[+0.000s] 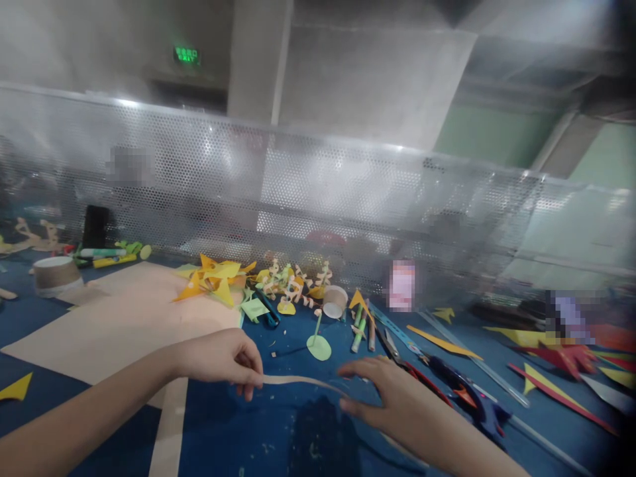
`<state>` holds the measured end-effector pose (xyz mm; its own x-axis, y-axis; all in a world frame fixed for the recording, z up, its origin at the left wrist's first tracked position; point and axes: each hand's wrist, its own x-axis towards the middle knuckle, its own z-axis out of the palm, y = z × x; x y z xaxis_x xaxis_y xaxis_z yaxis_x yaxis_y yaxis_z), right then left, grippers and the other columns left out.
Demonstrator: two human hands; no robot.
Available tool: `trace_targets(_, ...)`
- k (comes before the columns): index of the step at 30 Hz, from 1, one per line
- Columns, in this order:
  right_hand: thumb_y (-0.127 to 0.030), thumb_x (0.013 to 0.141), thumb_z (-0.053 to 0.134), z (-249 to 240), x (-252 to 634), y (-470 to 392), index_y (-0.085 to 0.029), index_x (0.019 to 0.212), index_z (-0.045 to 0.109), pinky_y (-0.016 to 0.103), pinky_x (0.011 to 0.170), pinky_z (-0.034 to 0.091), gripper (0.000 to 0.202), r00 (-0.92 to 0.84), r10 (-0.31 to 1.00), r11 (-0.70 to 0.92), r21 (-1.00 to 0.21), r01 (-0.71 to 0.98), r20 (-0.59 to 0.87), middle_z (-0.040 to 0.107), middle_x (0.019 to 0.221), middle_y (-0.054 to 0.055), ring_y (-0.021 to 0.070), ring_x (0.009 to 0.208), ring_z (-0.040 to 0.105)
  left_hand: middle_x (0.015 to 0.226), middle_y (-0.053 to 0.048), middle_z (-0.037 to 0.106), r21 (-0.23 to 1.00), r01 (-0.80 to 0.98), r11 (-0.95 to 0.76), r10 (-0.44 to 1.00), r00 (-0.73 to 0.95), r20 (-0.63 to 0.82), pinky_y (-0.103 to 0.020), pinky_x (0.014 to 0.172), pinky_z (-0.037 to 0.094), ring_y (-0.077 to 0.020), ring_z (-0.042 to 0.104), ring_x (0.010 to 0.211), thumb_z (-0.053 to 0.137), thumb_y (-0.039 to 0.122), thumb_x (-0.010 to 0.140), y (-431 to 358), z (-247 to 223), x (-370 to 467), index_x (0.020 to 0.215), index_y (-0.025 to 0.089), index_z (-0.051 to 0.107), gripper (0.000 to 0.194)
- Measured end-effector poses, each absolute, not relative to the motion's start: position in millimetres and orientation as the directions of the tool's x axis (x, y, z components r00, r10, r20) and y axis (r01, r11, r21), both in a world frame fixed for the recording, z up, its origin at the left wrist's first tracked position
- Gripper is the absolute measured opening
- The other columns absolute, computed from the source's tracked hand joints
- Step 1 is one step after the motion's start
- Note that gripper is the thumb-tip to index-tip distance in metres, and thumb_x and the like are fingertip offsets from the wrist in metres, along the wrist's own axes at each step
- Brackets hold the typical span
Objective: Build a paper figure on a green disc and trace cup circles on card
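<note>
Perforated metal panelling [318,179] runs across the back, and below it spreads the blue counter [218,424], with large pale sheets of paper [114,331] lying toward the left. Over the counter's near part, the left hand [218,358] has its thumb and fingers pinched on one end of a narrow pale strip [298,380]. The right hand [385,391] is loosely parted around the other end; whether its thumb touches the strip I cannot tell. The strip bridges the gap between the hands, bowed slightly — it looks like paper, so I would expect it to be very light, limp and easy to crease or tear. Best hold is probably a soft pinch near each end, flat between the fingers — no hard pulling. Just beyond it lies a small green disc [318,348].
</note>
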<state>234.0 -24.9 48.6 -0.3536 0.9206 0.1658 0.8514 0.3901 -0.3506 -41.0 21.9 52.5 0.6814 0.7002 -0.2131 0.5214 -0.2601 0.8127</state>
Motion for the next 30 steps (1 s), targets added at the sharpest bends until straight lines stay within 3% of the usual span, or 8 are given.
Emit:
trace_targets(2,-0.031,0.073,0.062,43.0,224.8,-26.1,-0.021,0.11,0.059,0.038,0.088,0.041,0.038,-0.381,0.886,0.463,-0.441,0.769,0.265,0.062,0.109,0.008,0.0233,0.101,0.055,0.063,-0.001,0.069,0.814,0.508,-0.282,0.691,0.696,-0.195,-0.018,0.052,0.042,-0.0105,0.058,0.054,0.058,0.031,0.075,14.8,52.7,-31.5,0.074,0.019,0.07,0.017)
trace_targets(4,-0.031,0.077,0.058,38.3,210.8,-28.5,-0.022,0.113,0.056,0.034,0.086,0.043,0.037,-0.432,0.858,0.513,-0.521,0.682,0.28,0.061,0.11,0.007,0.0198,0.1,0.055,0.061,-0.001,0.068,0.811,0.489,-0.322,0.68,0.715,-0.162,-0.017,0.051,0.041,-0.0103,0.057,0.053,0.057,0.03,0.075,6.5,53.9,-21.5,0.075,0.019,0.07,0.017)
trace_targets(7,-0.022,0.078,0.056,34.8,192.0,-32.5,-0.023,0.09,0.066,0.026,0.07,0.046,0.016,-0.459,0.856,0.507,-0.562,0.654,0.238,0.067,0.085,0.002,0.0155,0.078,0.06,0.061,-0.001,0.068,0.806,0.462,-0.37,0.685,0.722,-0.099,-0.018,0.052,0.041,-0.0112,0.058,0.054,0.056,0.031,0.076,-1.5,56.2,-9.7,0.073,0.018,0.07,0.02)
trace_targets(10,-0.018,0.08,0.05,34.6,185.9,-33.1,-0.02,0.072,0.067,0.022,0.057,0.042,0.019,-0.402,0.889,0.452,-0.573,0.684,0.221,0.066,0.066,-0.001,0.0132,0.062,0.058,0.063,-0.002,0.069,0.818,0.459,-0.347,0.749,0.66,-0.053,-0.019,0.054,0.043,-0.0134,0.061,0.058,0.058,0.034,0.074,1.3,54.3,-6.0,0.073,0.018,0.069,0.02)
trace_targets(18,-0.027,0.082,0.048,23.8,197.7,-21.3,-0.018,0.067,0.064,0.022,0.057,0.042,0.024,-0.323,0.93,0.346,-0.703,0.621,0.173,0.067,0.063,0.001,0.0145,0.062,0.06,0.066,-0.001,0.069,0.939,0.315,-0.139,0.815,0.575,-0.073,-0.024,0.061,0.047,-0.0128,0.061,0.061,0.059,0.038,0.073,25.9,24.2,-14.9,0.076,0.017,0.066,0.022)
trace_targets(23,-0.03,0.084,0.047,20.2,195.0,-20.0,-0.018,0.076,0.066,0.023,0.061,0.043,0.023,-0.342,0.924,0.35,-0.742,0.572,0.173,0.067,0.064,0.001,0.0148,0.063,0.06,0.073,-0.001,0.069,0.98,0.188,-0.066,0.782,0.619,-0.066,-0.025,0.062,0.046,-0.0128,0.061,0.063,0.066,0.033,0.068,26.3,12.3,-11.3,0.088,0.017,0.064,0.026)
trace_targets(30,-0.032,0.084,0.047,21.7,194.2,-24.2,-0.017,0.077,0.065,0.023,0.06,0.045,0.025,-0.393,0.908,0.349,-0.78,0.52,0.144,0.068,0.067,0.002,0.014,0.062,0.06,0.062,0.001,0.064,0.993,0.118,-0.032,0.859,0.51,-0.033,-0.021,0.057,0.04,-0.0103,0.056,0.057,0.064,0.035,0.07,21.1,12.6,-5.0,0.07,0.015,0.064,0.02)
